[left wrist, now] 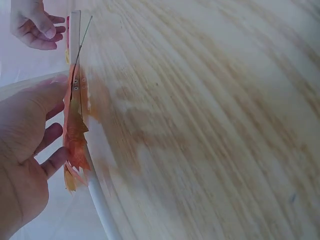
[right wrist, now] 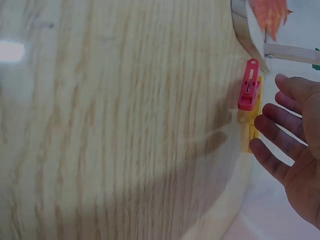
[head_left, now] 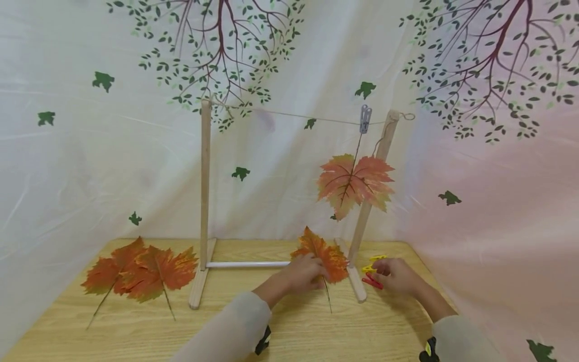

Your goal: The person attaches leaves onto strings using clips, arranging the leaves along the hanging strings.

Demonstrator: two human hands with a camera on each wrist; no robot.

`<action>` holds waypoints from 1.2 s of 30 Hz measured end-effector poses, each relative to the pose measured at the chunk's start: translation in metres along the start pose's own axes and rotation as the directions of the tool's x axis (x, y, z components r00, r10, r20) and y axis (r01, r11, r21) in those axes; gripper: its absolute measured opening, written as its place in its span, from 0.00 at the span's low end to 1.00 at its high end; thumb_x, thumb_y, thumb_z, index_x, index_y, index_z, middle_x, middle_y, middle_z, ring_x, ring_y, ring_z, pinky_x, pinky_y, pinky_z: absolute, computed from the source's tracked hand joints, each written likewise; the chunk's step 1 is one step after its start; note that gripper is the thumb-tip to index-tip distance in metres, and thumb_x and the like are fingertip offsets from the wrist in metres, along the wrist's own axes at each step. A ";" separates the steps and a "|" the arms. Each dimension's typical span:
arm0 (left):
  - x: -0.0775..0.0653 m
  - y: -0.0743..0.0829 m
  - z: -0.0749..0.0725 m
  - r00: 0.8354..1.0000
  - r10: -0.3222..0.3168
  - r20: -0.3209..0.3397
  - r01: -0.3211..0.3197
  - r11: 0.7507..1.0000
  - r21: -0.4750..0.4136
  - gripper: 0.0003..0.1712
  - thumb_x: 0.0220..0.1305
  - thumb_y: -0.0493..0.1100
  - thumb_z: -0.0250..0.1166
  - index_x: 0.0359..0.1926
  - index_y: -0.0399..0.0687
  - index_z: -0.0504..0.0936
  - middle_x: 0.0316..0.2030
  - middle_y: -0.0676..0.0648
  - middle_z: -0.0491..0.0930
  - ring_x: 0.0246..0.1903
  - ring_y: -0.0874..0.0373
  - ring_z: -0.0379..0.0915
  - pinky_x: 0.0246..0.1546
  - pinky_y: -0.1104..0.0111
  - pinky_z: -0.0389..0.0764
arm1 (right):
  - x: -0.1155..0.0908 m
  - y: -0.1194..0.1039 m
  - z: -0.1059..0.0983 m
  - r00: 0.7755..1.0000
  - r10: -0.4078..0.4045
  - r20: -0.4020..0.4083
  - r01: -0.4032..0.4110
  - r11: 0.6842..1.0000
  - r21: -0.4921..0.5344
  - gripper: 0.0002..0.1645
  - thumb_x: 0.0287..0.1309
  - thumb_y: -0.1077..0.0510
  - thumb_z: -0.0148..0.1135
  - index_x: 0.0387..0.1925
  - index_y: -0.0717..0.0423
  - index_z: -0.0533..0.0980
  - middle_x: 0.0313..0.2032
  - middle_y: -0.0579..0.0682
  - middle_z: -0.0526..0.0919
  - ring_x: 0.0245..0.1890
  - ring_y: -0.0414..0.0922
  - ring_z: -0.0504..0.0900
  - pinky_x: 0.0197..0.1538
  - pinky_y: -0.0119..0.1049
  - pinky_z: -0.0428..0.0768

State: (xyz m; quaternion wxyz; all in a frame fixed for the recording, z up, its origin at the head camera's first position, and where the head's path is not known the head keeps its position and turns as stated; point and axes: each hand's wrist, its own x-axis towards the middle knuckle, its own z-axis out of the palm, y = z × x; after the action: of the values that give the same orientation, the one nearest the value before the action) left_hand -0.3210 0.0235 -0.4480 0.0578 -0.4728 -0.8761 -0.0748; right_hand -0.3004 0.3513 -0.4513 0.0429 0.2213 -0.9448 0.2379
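wooden table point(head_left: 344, 334), left hand point(head_left: 304, 274) touching leaf point(head_left: 333, 255), right hand point(head_left: 400, 276) near clips point(right wrist: 247, 102)

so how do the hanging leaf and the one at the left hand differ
The hanging leaf is clipped to the string by a gray clothespin; the lower leaf is partly covered by the left hand. In the head view, the hanging leaf's stem runs upward, the lower leaf's downward. The hanging leaf looks paler, the lower leaf deeper orange. Both are lobed and autumn-coloured.
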 end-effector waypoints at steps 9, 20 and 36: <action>-0.001 0.008 -0.001 0.998 0.050 0.031 -0.055 0.979 0.196 0.16 0.68 0.57 0.68 0.55 0.71 0.86 0.52 0.61 0.80 0.53 0.61 0.70 0.52 0.66 0.71 | -0.005 0.000 0.005 0.998 -0.002 0.063 0.001 1.000 0.014 0.16 0.60 0.56 0.74 0.44 0.64 0.83 0.30 0.42 0.82 0.29 0.34 0.77 0.33 0.33 0.79; 0.004 0.009 0.008 0.997 0.069 0.034 -0.075 0.967 0.245 0.12 0.67 0.61 0.67 0.49 0.74 0.87 0.51 0.64 0.78 0.51 0.63 0.67 0.50 0.68 0.69 | -0.002 0.003 0.011 0.995 -0.021 0.098 0.024 0.999 -0.029 0.12 0.62 0.51 0.73 0.35 0.55 0.81 0.23 0.38 0.74 0.24 0.34 0.69 0.28 0.32 0.70; 0.012 0.012 0.014 0.993 0.113 0.025 -0.115 0.966 0.230 0.10 0.60 0.65 0.66 0.39 0.78 0.89 0.43 0.68 0.78 0.42 0.66 0.63 0.40 0.72 0.61 | 0.002 -0.001 0.018 0.996 -0.043 0.079 0.048 0.996 -0.070 0.12 0.67 0.52 0.68 0.40 0.59 0.84 0.31 0.41 0.84 0.33 0.39 0.82 0.37 0.40 0.82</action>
State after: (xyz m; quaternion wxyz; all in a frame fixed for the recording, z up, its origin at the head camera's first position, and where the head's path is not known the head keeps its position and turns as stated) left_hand -0.3180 0.0424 -0.4587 0.1115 -0.5129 -0.8505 0.0338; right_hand -0.3016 0.3409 -0.4660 0.0197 0.2501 -0.9484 0.1939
